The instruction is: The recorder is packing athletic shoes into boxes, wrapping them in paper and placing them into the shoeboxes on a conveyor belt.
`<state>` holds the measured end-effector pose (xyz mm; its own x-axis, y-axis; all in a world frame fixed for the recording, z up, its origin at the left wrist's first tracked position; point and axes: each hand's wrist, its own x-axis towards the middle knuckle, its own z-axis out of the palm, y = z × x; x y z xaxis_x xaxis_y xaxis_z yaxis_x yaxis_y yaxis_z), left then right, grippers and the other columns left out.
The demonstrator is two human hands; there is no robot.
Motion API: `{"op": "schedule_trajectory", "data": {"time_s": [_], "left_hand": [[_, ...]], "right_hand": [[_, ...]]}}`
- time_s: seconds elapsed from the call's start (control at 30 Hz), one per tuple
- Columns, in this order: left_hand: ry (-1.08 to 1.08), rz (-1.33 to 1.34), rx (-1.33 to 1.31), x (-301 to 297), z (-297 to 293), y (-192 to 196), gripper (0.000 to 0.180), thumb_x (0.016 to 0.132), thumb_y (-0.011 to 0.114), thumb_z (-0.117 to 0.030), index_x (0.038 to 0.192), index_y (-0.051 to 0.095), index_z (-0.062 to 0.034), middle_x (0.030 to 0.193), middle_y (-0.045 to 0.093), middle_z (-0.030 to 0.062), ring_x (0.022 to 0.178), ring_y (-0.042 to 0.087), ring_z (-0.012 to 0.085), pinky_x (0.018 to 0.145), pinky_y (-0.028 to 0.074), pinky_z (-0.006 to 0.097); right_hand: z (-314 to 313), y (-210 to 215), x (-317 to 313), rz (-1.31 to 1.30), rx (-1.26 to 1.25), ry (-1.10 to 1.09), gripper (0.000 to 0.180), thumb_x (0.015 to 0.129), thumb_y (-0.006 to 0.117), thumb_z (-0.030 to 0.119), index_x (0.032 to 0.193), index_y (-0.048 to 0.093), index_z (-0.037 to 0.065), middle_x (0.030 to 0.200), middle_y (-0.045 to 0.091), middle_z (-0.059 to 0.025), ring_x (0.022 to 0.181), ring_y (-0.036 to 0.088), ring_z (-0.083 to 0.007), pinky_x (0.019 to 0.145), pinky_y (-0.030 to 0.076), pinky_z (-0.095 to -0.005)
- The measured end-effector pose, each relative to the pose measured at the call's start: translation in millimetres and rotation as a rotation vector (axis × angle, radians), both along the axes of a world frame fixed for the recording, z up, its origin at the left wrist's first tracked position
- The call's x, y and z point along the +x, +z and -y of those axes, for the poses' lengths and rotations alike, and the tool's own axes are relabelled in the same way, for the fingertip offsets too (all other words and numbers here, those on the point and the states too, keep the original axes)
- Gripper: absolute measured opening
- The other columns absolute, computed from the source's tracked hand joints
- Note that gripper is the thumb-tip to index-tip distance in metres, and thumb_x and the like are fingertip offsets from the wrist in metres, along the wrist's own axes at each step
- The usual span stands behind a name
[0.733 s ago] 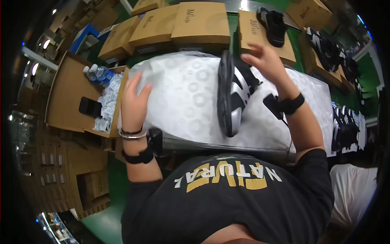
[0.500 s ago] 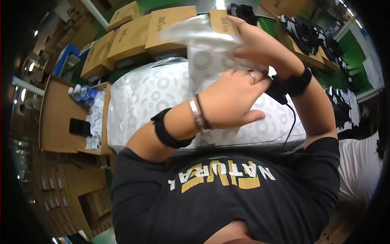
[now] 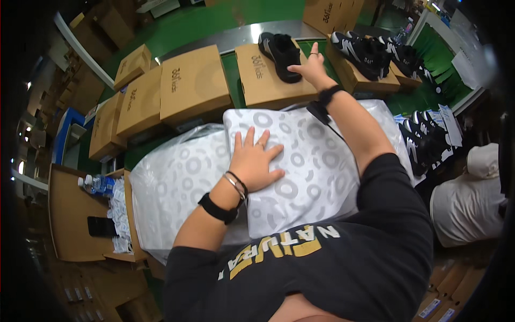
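Note:
My left hand (image 3: 253, 162) lies flat with spread fingers on a white wrapping paper sheet (image 3: 300, 155) printed with grey rings and arcs. Beneath it is a wider stack of the same paper (image 3: 185, 172), partly covered by clear plastic. My right hand (image 3: 315, 70) is stretched out to the far side, fingers apart, its thumb at the edge of a black shoe (image 3: 283, 56); whether it touches cannot be made out. That shoe sits on a closed brown shoebox (image 3: 257, 75). Both wrists wear black bands, with a cable running from the right one.
More brown shoeboxes (image 3: 193, 86) line the far left. Black-and-white shoes (image 3: 365, 56) rest on boxes at the far right, others (image 3: 424, 139) at the right edge. On the left, an open carton (image 3: 80, 214) holds a phone, bottles and small packets. A person in white (image 3: 466, 198) is at right.
The paper sheet, lifted and blurred before, now lies flat on the stack. My left hand has spread out on it. My right hand has let go of the paper and reached over to the black shoe.

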<state>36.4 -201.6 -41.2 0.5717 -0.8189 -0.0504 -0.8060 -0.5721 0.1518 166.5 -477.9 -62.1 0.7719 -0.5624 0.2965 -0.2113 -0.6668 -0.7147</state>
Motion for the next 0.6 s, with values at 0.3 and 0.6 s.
{"op": "schedule_trajectory", "data": {"time_s": [0.3, 0.6], "left_hand": [[-0.040, -0.019, -0.013, -1, 2, -3, 0.053, 0.071, 0.052, -0.046, 0.119, 0.049, -0.0221, 0.132, 0.033, 0.0185, 0.124, 0.022, 0.0418, 0.099, 0.011, 0.056], [0.001, 0.032, -0.071, 11, 3, -4, 0.065, 0.069, 0.058, -0.036, 0.124, 0.040, -0.0059, 0.130, 0.037, 0.0173, 0.123, 0.023, 0.0414, 0.099, 0.011, 0.056]], "right_hand": [[-1, 34, -19, 0.197, -0.067, 0.479, 0.035, 0.061, 0.073, 0.019, 0.088, 0.058, 0.002, 0.098, 0.057, -0.0158, 0.098, 0.052, -0.0296, 0.081, 0.042, -0.0351], [-92, 36, -283, 0.017, -0.692, 0.856, 0.014, 0.066, 0.063, 0.018, 0.078, 0.059, 0.012, 0.107, 0.052, -0.0092, 0.104, 0.047, -0.0287, 0.088, 0.036, -0.0435]]}}
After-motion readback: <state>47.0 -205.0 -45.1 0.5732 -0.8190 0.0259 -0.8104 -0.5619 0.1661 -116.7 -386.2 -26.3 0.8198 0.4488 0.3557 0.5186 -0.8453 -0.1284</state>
